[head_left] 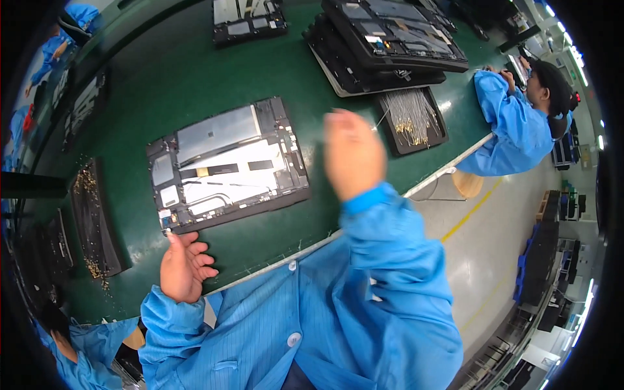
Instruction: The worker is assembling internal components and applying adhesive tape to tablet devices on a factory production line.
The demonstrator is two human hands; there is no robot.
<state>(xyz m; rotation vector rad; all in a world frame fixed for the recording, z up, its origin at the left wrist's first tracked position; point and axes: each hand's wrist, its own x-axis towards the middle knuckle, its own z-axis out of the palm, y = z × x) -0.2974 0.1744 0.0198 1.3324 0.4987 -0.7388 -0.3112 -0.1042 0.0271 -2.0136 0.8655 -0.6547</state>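
Observation:
An opened tablet-like device (227,170) lies on the green bench in front of me, its inner silver plates, battery-like panel and dark frame showing. My left hand (184,267) is at its near left corner, thumb tip at the edge, the other fingers loosely bent and apart, not wrapped round anything. To the device's right, my right hand (354,156) is raised over the bench, smeared by motion. Close beside it is a black tray (441,133) of thin grey cables (409,117) with gold-coloured ends. One thin strand sticks out toward my right hand; whether my fingers hold it cannot be seen.
Stacked black device trays (390,45) stand at the far right, and another opened device (248,23) lies at the back. A dark mat (97,214) with scattered small gold-coloured parts is on the left. A co-worker in blue (520,123) sits at the right; other people are at the left.

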